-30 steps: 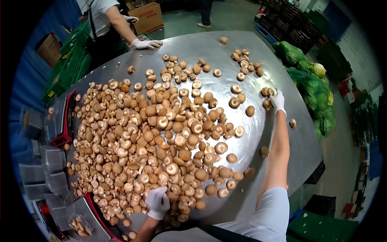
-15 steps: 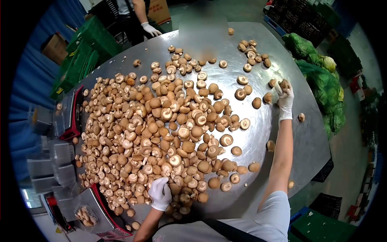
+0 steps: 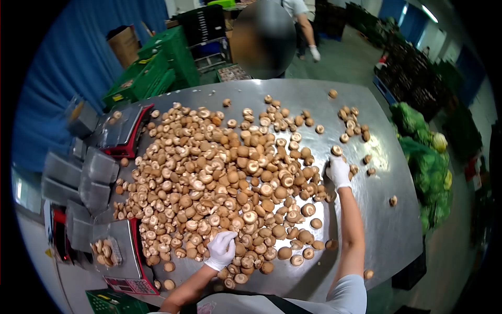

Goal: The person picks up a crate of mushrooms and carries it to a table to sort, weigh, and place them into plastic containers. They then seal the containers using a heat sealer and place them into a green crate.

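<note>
Brown-capped mushrooms, looking like shiitake, form a broad heap (image 3: 209, 172) on the metal table (image 3: 293, 97). My left hand (image 3: 221, 250), in a white glove, rests at the heap's near edge with its fingers bent together; whatever is between them is hidden. To the right of the heap, my gloved right hand (image 3: 339, 171) is low over the table, fingers curled down and partly hidden. Just beyond its fingers lies a pale-gilled mushroom (image 3: 336, 150), and another mushroom (image 3: 353, 170) sits against its right side.
Two red-edged scales (image 3: 121, 149) stand at the left, the nearer bearing a clear box of mushrooms (image 3: 106, 251). Clear plastic trays (image 3: 99, 172) lie beside them. Green crates (image 3: 167, 57) are stacked behind. Green net sacks (image 3: 426, 167) stand along the right edge. Another person's gloved hand (image 3: 315, 53) shows beyond the table.
My view has tilted up and turned, so the table sits lower. My right hand has moved left and nearer, toward the heap. My left hand stays at the heap's near edge.
</note>
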`<action>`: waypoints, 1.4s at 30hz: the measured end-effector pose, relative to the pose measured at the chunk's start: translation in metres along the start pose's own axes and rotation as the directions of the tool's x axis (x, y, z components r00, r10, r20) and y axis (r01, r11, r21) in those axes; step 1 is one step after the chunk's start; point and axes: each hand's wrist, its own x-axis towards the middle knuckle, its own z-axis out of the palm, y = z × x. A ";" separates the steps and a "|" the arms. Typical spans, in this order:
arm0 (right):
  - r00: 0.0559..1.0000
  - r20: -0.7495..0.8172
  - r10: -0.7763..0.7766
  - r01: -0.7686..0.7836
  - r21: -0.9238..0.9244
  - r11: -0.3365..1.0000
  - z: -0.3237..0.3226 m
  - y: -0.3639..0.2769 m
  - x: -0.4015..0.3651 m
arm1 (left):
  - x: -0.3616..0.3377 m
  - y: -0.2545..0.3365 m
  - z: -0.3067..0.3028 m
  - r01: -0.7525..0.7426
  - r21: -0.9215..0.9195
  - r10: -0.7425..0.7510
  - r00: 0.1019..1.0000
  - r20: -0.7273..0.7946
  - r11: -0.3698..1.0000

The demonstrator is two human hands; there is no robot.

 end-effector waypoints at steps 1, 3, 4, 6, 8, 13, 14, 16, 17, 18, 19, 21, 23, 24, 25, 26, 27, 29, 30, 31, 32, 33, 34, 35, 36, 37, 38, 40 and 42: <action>1.000 0.029 0.010 -0.011 0.019 1.000 -0.019 -0.011 -0.003 | 0.001 0.001 -0.001 0.018 -0.015 -0.018 1.000 -0.005 1.000; 0.977 0.150 0.152 -0.181 0.202 0.962 -0.053 -0.038 -0.018 | 0.005 0.008 -0.006 0.070 -0.061 -0.071 0.997 -0.016 0.996; 0.976 0.170 0.139 -0.199 0.413 0.889 -0.056 -0.046 -0.027 | 0.007 0.012 -0.009 0.120 -0.114 -0.120 0.993 0.011 0.986; 0.974 0.221 0.042 -0.172 0.613 0.771 -0.094 -0.082 -0.054 | 0.007 0.016 -0.013 0.184 -0.193 -0.182 0.983 0.031 0.964; 0.938 0.336 -0.079 -0.258 0.834 0.487 -0.104 -0.112 -0.086 | 0.011 0.028 -0.023 0.283 -0.316 -0.262 0.959 0.107 0.906; 0.842 0.088 -0.532 0.186 0.879 0.439 -0.156 -0.223 -0.177 | 0.004 0.047 -0.049 0.666 -0.693 -0.255 0.746 0.615 0.276; 0.815 0.117 -0.568 0.206 0.857 0.472 -0.160 -0.241 -0.193 | 0.000 0.048 -0.056 0.663 -0.720 -0.235 0.747 0.622 0.203; 0.785 0.160 -0.599 0.257 0.795 0.549 -0.167 -0.270 -0.218 | -0.007 0.055 -0.074 0.613 -0.774 -0.263 0.782 0.565 0.160; 0.784 0.172 -0.597 0.285 0.754 0.592 -0.169 -0.281 -0.229 | -0.017 0.052 -0.083 0.650 -0.750 -0.304 0.744 0.596 0.121; 0.792 0.144 -0.593 0.295 0.760 0.580 -0.175 -0.292 -0.239 | -0.029 0.045 -0.088 0.622 -0.764 -0.334 0.767 0.549 0.172; 0.799 0.181 -0.573 0.225 0.795 0.564 -0.177 -0.302 -0.248 | -0.042 0.036 -0.092 0.594 -0.772 -0.361 0.787 0.501 0.225; 0.849 0.276 -0.451 -0.006 0.858 0.514 -0.179 -0.317 -0.266 | -0.068 0.026 -0.111 0.607 -0.766 -0.463 0.753 0.468 0.213; 0.798 0.475 -0.371 -0.378 0.874 0.306 -0.178 -0.328 -0.284 | -0.087 0.029 -0.141 0.622 -0.750 -0.520 0.728 0.447 0.226; 0.766 0.537 -0.353 -0.450 0.841 0.302 -0.175 -0.331 -0.291 | -0.100 0.020 -0.146 0.611 -0.757 -0.527 0.734 0.430 0.233; 0.730 0.595 -0.335 -0.518 0.802 0.297 -0.173 -0.334 -0.299 | -0.113 0.015 -0.153 0.631 -0.750 -0.573 0.694 0.435 0.195; 0.744 0.579 -0.335 -0.557 0.813 0.170 -0.173 -0.342 -0.308 | -0.124 0.008 -0.157 0.606 -0.770 -0.579 0.707 0.407 0.199; 0.730 0.611 -0.304 -0.595 0.788 0.155 -0.161 -0.342 -0.317 | -0.136 0.001 -0.160 0.580 -0.790 -0.590 0.715 0.375 0.201; 0.754 0.582 -0.304 -0.567 0.811 0.145 -0.173 -0.360 -0.328 | -0.150 -0.009 -0.171 0.602 -0.764 -0.604 0.705 0.373 0.232; 0.676 0.642 -0.361 -0.642 0.754 0.138 -0.178 -0.366 -0.330 | -0.152 -0.009 -0.182 0.642 -0.741 -0.616 0.668 0.417 0.195; 0.648 0.628 -0.430 -0.625 0.762 0.171 -0.166 -0.363 -0.333 | -0.159 -0.016 -0.184 0.636 -0.726 -0.595 0.698 0.399 0.260; 0.635 0.589 -0.500 -0.618 0.775 0.128 -0.166 -0.370 -0.335 | -0.159 -0.013 -0.195 0.620 -0.724 -0.590 0.719 0.368 0.303; 0.627 0.543 -0.558 -0.615 0.785 0.074 -0.169 -0.379 -0.338 | -0.162 -0.018 -0.196 0.613 -0.718 -0.606 0.721 0.337 0.330; 0.600 0.557 -0.575 -0.625 0.774 0.097 -0.168 -0.388 -0.339 | -0.160 -0.016 -0.207 0.617 -0.670 -0.618 0.730 0.292 0.412; 0.584 0.565 -0.583 -0.629 0.769 0.115 -0.168 -0.400 -0.340 | -0.159 -0.019 -0.214 0.576 -0.694 -0.598 0.759 0.257 0.433; 0.566 0.616 -0.548 -0.666 0.734 0.137 -0.175 -0.416 -0.340 | -0.158 -0.019 -0.226 0.541 -0.613 -0.593 0.792 0.144 0.575; 0.563 0.641 -0.522 -0.651 0.733 0.198 -0.178 -0.431 -0.339 | -0.156 -0.020 -0.239 0.501 -0.508 -0.561 0.826 0.041 0.701; 0.571 0.624 -0.534 -0.631 0.750 0.201 -0.174 -0.443 -0.338 | -0.155 -0.024 -0.249 0.452 -0.491 -0.537 0.843 -0.039 0.745; 0.585 0.588 -0.559 -0.575 0.786 0.225 -0.173 -0.472 -0.334 | -0.153 -0.033 -0.274 0.425 -0.503 -0.541 0.835 -0.103 0.752; 0.628 0.511 -0.586 -0.438 0.855 0.277 -0.168 -0.501 -0.328 | -0.153 -0.046 -0.302 0.409 -0.351 -0.503 0.831 -0.237 0.842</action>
